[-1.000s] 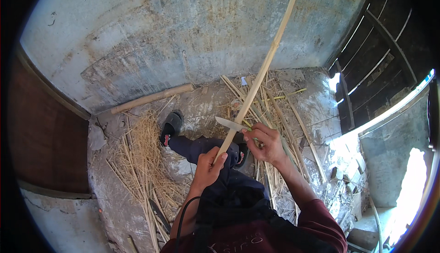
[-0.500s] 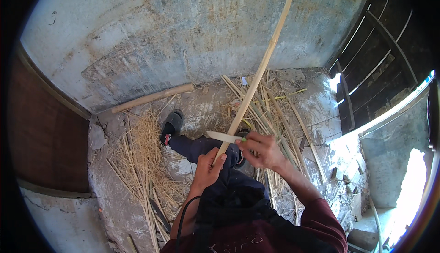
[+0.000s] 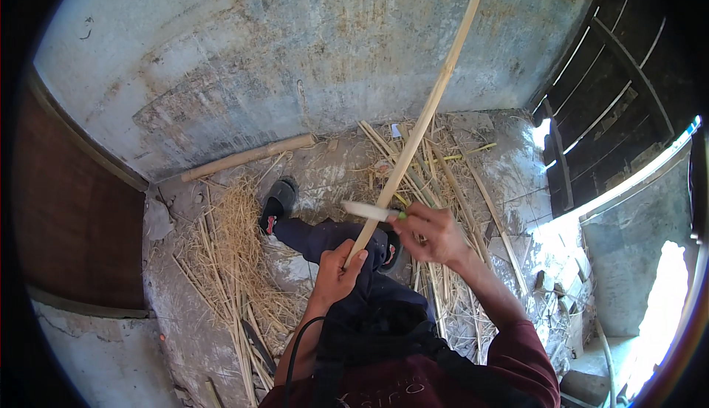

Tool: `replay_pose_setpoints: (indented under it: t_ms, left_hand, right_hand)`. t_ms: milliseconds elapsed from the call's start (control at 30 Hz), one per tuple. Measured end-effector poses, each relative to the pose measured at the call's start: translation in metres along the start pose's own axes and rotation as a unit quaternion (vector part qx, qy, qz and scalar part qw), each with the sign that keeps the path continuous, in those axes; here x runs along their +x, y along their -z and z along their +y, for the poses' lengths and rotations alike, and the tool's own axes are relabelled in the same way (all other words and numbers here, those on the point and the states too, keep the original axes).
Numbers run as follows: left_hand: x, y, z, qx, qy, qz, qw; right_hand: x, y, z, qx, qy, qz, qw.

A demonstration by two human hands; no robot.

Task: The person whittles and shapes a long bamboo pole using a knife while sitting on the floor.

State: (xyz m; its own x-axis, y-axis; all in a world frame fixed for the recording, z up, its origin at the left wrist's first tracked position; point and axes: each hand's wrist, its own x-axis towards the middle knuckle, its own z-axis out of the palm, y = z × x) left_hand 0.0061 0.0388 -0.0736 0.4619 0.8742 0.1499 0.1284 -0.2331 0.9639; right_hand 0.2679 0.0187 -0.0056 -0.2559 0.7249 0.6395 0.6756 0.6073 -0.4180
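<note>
Holding our knife [image 3: 363,209] across a strip [image 3: 422,125]
Left hand [image 3: 336,275] clamps the strip, right hand [image 3: 428,237] pinches the knife (bit blurry).

Long strip [image 3: 418,135] cut off at top edge; knife blade [image 3: 366,210] blurred.

Unobstructed air left of the pale strip [image 3: 419,139] above the straw heap [image 3: 240,242], rightward passage barred by the slanting strip, knife [image 3: 366,211] crossing it, narrow gap between left hand [image 3: 337,271] and right hand [image 3: 428,235], dark trousers [image 3: 388,293] beneath.
</note>
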Motion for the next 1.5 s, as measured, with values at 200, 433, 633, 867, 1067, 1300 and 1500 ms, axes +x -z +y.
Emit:
replay_pose_setpoints:
  t_ms: [200,433,633,867,1067,1300,1500]
  left_hand:
    - [-0.001,0.0,0.003,0.001,0.007,0.002,1.0]
    - [-0.003,0.0,0.0,0.018,-0.02,0.01,1.0]
    - [-0.001,0.001,0.003,0.041,-0.003,-0.004,0.999]
    - [-0.001,0.001,0.003,0.052,-0.017,-0.009,0.998]
    - [0.001,-0.002,-0.001,0.05,-0.028,0.008,0.998]
    - [-0.001,0.001,0.002,0.04,-0.015,0.008,0.999]
    - [-0.001,-0.001,0.005,0.027,-0.036,0.017,0.999]
  right_hand:
    - [0.012,0.014,0.022,-0.003,-0.039,0.055,0.998]
    - [0.009,0.014,0.01,0.006,0.025,0.001,1.0]
    - [0.021,0.028,0.033,-0.02,-0.008,0.095,0.995]
    - [0.019,0.028,0.015,-0.021,0.046,-0.01,0.999]
    - [0.019,0.022,0.008,-0.08,0.048,-0.004,0.996]
    - [0.01,0.003,0.0,-0.08,0.049,-0.009,0.996]
    - [0.016,0.012,0.007,-0.068,0.015,0.014,0.998]
